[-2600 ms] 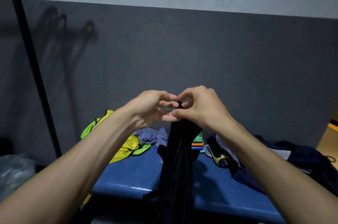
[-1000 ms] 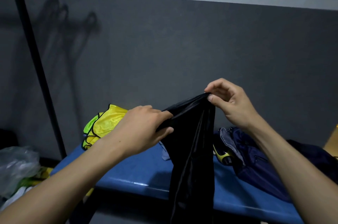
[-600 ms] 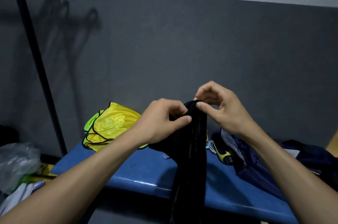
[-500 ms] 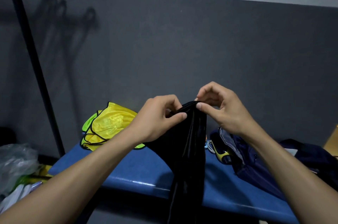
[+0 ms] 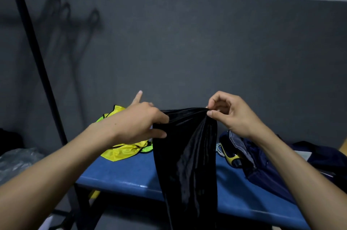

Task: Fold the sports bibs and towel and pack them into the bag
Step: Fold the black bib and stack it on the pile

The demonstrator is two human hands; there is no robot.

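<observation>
Both hands hold the black bag (image 5: 185, 154) up in front of the bench (image 5: 127, 175). The right hand (image 5: 231, 115) pinches the top hem between thumb and curled fingers. The left hand (image 5: 139, 122) grips the opposite side of the hem with thumb and lower fingers; its index finger points straight out, touching nothing. Half a second ago the two hands were bunched close together at the hem; they have now moved apart, and the hem is drawn taut between them. Judgement: the mouth of the bag is being opened, so packing has not started. The bag body hangs slack below the hem, past the bench edge. The yellow bibs (image 5: 124, 151) lie unfolded in a heap on the bench, left of the bag. A dark blue garment (image 5: 266, 169) and a yellow-black shoe (image 5: 230, 156) lie to the right. The towel is not identifiable from here. A black pole (image 5: 35, 57) stands at far left
</observation>
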